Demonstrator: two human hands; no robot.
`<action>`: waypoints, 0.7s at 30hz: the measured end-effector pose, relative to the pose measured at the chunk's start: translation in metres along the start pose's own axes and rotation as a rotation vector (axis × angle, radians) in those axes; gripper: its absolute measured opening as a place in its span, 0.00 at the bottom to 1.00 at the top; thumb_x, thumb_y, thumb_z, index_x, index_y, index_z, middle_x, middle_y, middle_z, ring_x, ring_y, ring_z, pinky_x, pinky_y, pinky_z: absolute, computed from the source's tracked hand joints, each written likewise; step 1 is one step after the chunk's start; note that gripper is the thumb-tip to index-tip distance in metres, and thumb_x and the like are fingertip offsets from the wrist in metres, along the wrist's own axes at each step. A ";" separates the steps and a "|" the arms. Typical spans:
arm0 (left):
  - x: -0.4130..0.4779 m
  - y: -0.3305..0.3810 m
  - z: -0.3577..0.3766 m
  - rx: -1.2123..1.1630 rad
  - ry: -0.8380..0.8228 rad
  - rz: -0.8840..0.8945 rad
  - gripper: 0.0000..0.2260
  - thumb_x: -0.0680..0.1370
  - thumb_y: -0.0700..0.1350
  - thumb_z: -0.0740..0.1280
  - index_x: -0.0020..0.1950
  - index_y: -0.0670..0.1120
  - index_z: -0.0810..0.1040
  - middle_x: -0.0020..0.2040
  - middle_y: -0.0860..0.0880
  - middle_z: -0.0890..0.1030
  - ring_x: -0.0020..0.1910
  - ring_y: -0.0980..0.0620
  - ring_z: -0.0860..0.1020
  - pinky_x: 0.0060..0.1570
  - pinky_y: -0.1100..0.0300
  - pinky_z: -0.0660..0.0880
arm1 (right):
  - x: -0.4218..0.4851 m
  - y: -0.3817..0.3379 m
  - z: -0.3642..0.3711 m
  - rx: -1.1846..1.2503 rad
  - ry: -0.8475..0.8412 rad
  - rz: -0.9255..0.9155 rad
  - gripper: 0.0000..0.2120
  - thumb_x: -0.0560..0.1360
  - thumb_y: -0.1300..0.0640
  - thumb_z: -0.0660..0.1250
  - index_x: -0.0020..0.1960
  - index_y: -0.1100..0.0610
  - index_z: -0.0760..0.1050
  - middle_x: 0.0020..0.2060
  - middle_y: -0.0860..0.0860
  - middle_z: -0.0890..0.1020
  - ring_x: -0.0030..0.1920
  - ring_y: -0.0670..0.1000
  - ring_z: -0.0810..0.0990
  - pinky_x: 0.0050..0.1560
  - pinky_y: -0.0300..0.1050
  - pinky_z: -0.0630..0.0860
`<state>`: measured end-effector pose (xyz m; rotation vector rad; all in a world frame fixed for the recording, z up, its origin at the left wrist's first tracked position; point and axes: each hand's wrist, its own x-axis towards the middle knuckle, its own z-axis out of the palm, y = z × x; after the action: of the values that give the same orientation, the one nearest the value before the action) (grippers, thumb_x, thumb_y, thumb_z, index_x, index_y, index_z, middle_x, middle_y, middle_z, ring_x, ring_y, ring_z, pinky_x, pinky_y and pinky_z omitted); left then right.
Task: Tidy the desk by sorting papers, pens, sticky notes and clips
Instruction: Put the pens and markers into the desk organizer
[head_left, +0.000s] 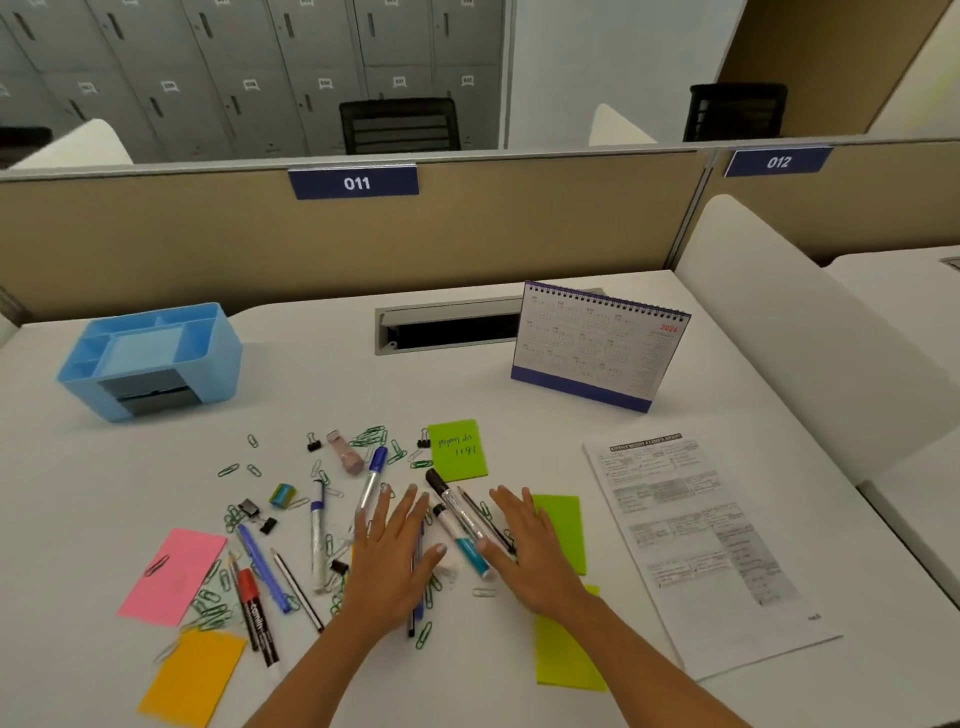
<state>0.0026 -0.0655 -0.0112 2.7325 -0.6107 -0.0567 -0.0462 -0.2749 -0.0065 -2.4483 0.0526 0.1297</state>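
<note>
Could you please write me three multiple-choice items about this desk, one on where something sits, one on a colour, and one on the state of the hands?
1. Where does the blue desk organizer stand?
A. far left of the desk
B. on the printed sheet
C. in front of the calendar

2. What colour is the sticky note with handwriting?
A. pink
B. green
C. orange

3. How are the hands placed?
A. both clenched round a marker
B. both flat and open over the pens
C. one lifted to the calendar

Answers:
1. A: it stands near the desk's far left corner, away from the desk calendar and the printed sheet.
2. B: the written note is green; the pink note and orange note lie nearer the left front.
3. B: the left hand and right hand lie spread, palms down, with nothing gripped.
</note>
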 end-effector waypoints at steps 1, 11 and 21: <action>-0.007 -0.003 -0.001 -0.007 -0.002 -0.014 0.33 0.77 0.68 0.43 0.78 0.54 0.51 0.77 0.56 0.48 0.76 0.55 0.35 0.72 0.53 0.29 | 0.000 -0.004 0.002 0.002 -0.005 -0.008 0.31 0.79 0.39 0.54 0.77 0.46 0.48 0.77 0.43 0.49 0.75 0.43 0.37 0.73 0.43 0.36; -0.062 -0.031 -0.006 0.004 0.009 -0.140 0.30 0.79 0.65 0.46 0.78 0.53 0.53 0.78 0.54 0.50 0.76 0.55 0.35 0.71 0.55 0.27 | 0.000 -0.023 0.022 0.073 0.026 0.005 0.22 0.78 0.49 0.63 0.71 0.48 0.66 0.71 0.47 0.69 0.75 0.50 0.59 0.70 0.45 0.62; -0.091 -0.043 -0.012 -0.005 0.049 -0.291 0.32 0.77 0.67 0.43 0.78 0.53 0.50 0.77 0.56 0.48 0.76 0.54 0.36 0.70 0.55 0.27 | 0.000 -0.036 0.031 0.011 0.048 -0.065 0.20 0.77 0.54 0.65 0.68 0.51 0.69 0.61 0.48 0.73 0.60 0.49 0.74 0.54 0.36 0.71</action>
<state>-0.0613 0.0131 -0.0170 2.7871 -0.1950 -0.0607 -0.0462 -0.2279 -0.0078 -2.4394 -0.0052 0.0418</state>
